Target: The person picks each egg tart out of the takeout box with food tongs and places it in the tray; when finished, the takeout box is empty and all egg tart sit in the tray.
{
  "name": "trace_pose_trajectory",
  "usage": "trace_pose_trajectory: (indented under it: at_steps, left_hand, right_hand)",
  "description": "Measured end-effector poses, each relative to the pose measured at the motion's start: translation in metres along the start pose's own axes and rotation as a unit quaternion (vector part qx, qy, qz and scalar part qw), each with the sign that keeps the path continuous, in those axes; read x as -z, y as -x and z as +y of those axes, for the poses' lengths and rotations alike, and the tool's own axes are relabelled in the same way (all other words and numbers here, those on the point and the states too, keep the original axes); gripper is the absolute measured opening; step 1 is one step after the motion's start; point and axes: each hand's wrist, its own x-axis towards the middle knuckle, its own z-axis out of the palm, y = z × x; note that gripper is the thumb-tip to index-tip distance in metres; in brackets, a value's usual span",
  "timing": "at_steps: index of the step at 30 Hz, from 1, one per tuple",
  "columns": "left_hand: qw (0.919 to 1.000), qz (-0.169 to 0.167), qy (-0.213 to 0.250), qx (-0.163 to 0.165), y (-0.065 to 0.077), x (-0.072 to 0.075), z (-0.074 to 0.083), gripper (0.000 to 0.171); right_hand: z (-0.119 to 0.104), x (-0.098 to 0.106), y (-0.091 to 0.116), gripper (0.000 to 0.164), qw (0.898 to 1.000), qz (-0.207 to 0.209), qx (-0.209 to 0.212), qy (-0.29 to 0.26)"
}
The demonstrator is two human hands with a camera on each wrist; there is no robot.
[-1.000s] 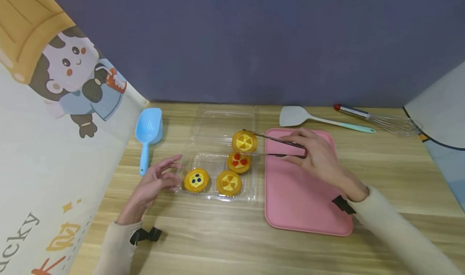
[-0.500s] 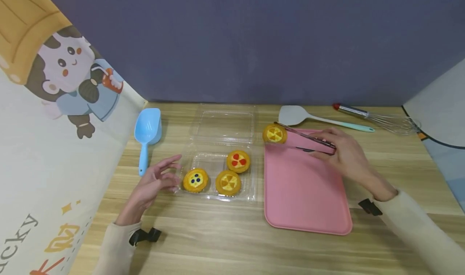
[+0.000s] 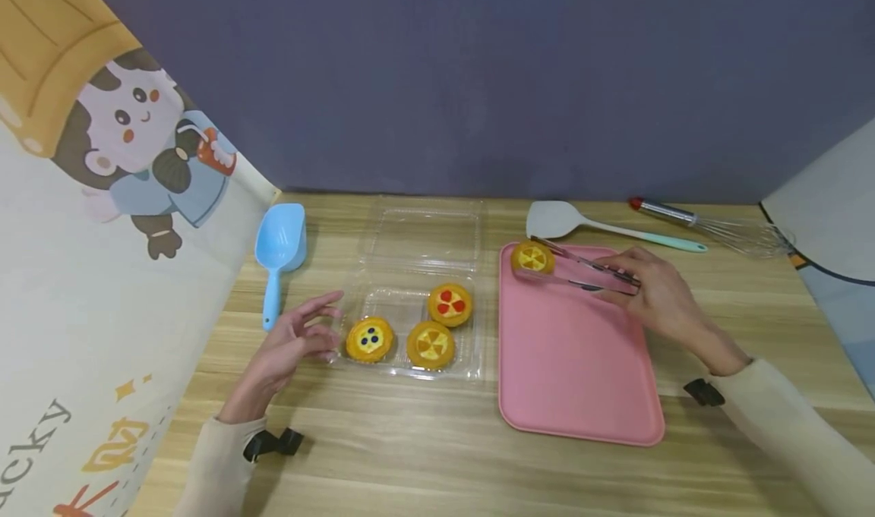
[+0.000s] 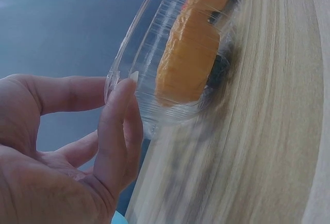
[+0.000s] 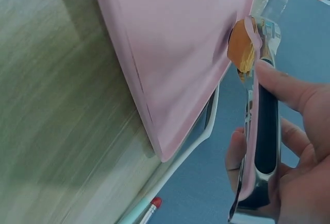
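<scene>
My right hand (image 3: 659, 297) grips metal tongs with dark handle panels (image 5: 267, 126). Between the tong tips is a yellow tart with orange wedge topping (image 3: 532, 257), over the far left corner of the pink tray (image 3: 581, 365). At the clear plastic container (image 3: 393, 302), my left hand (image 3: 294, 342) pinches the left rim between thumb and finger, seen close up in the left wrist view. Inside it sit a tart with blue dots (image 3: 370, 340), one with red pieces (image 3: 450, 305) and another with orange wedges (image 3: 431, 345).
The container's lid (image 3: 424, 236) lies folded back toward the dark wall. A blue scoop (image 3: 280, 244) is at the left. Behind the tray lie a white spatula with a mint handle (image 3: 554, 219) and a whisk (image 3: 724, 228).
My right hand has carried the wedge-topped tart in the tongs rightward, from above the container to the tray's far left corner. My left hand stays at the container's rim.
</scene>
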Motion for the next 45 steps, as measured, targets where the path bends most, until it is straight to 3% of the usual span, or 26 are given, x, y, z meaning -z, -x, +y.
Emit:
trace_pose_trajectory:
  at_steps: [37, 45]
  left_hand:
    - [1.0, -0.002, -0.001, -0.007, 0.0031, 0.0009, 0.0017, 0.079]
    - [1.0, -0.005, 0.001, -0.007, 0.0036, 0.0016, 0.0017, 0.079]
  right_hand:
    - [-0.0033, -0.0092, 0.0009, 0.049, 1.0, -0.005, 0.001, 0.0]
    - [-0.0082, -0.0036, 0.0024, 0.054, 1.0, -0.001, -0.009, 0.002]
